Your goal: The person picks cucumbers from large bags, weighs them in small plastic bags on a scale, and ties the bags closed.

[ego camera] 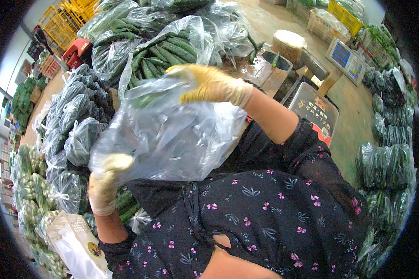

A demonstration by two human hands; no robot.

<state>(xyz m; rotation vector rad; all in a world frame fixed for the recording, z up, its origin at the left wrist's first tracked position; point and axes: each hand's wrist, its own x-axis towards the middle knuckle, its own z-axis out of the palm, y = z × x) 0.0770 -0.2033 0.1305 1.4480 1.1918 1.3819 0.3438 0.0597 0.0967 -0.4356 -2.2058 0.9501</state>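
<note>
A clear plastic bag (174, 136) is spread between my two hands in front of my body, its film creased and partly blurred. My right hand (209, 85), in a yellow-coated knit glove, grips the bag's upper edge between thumb and fingers. Lower on the left, my left hand (106, 178) wears a similar glove and holds the bag's left side; motion blurs its fingers. No produce is plainly visible inside the film. Just beyond my right hand, loose cucumbers (164, 55) lie in a large opened plastic liner (204, 35).
Tied bags of produce (78, 115) are stacked at left, above a white plastic crate (78, 237). A digital scale display (345, 57) rises beside its platform (310, 104) at right. Bagged greens (384, 164) line the far right. Yellow crates (61, 24) stand at upper left.
</note>
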